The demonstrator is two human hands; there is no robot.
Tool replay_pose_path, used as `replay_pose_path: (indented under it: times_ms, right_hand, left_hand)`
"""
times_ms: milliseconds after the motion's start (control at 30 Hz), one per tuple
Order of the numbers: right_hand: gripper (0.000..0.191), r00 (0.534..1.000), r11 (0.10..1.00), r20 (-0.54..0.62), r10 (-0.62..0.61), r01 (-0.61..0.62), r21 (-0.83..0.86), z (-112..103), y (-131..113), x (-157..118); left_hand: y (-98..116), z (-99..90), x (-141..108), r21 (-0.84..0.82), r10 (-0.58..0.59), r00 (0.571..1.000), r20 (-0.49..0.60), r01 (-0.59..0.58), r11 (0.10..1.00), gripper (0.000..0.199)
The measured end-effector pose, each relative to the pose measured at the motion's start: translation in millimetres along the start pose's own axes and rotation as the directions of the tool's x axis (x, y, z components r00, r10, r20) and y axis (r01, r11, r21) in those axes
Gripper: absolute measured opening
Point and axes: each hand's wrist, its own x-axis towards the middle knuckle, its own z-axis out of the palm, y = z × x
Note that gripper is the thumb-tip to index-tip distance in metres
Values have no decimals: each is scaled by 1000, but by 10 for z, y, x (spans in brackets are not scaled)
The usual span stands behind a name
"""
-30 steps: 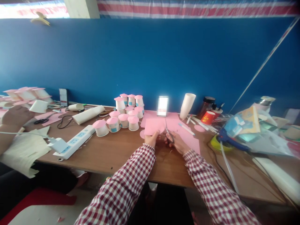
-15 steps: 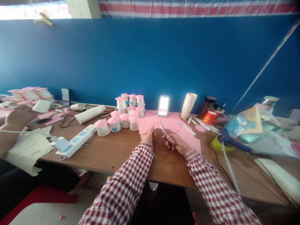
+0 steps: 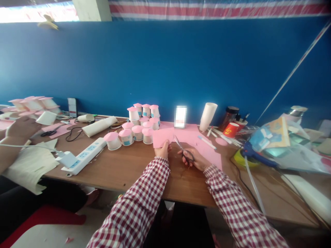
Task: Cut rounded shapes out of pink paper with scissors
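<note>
My left hand (image 3: 162, 150) pinches the lower edge of a pink sheet of paper (image 3: 162, 135), which it holds up over the table. Gripped by its handles in my right hand (image 3: 195, 159) is a pair of scissors (image 3: 187, 155). The blades point up and left, close to the right edge of the sheet. Behind both hands, more pink paper (image 3: 190, 132) lies on the table, with a white marker (image 3: 207, 142) on it. To the left stand several upturned paper cups (image 3: 126, 137) with pink cone tops, some of them stacked.
A power strip (image 3: 85, 155) and a roll of paper (image 3: 100, 126) lie to the left, near a co-worker's hand (image 3: 23, 127). A stack of white cups (image 3: 208, 115), a red cup (image 3: 231, 130), a blue glue gun (image 3: 258, 155) and plastic bags (image 3: 297, 151) occupy the right.
Hardly anything differs. The scissors have shifted very slightly to the left, and the sheet stays almost where it was.
</note>
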Motion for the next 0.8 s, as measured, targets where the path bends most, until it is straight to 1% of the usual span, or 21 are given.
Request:
replay_pose_path:
  times_ms: [267, 400, 533, 667, 800]
  right_hand:
    - [45, 1000, 1000, -25, -1, 1, 22, -5, 24, 21]
    - [44, 999, 999, -31, -22, 23, 29, -19, 49, 33]
    - [44, 1000, 999, -28, 8, -8, 33, -24, 48, 29]
    - [45, 1000, 999, -8, 8, -8, 34, -21, 39, 21]
    - [46, 1000, 999, -11, 16, -15, 31, -12, 33, 19]
  left_hand:
    - [-2, 3, -86, 18, -13, 994, 109, 12, 1000, 29]
    - [-23, 1, -78, 38, 8, 995, 102, -12, 999, 30]
    - [-15, -2, -59, 25, 19, 995, 99, -21, 999, 29]
    - [14, 3, -64, 4, 21, 997, 71, -21, 1000, 28]
    - [30, 11, -87, 7, -1, 995, 97, 0, 1000, 26]
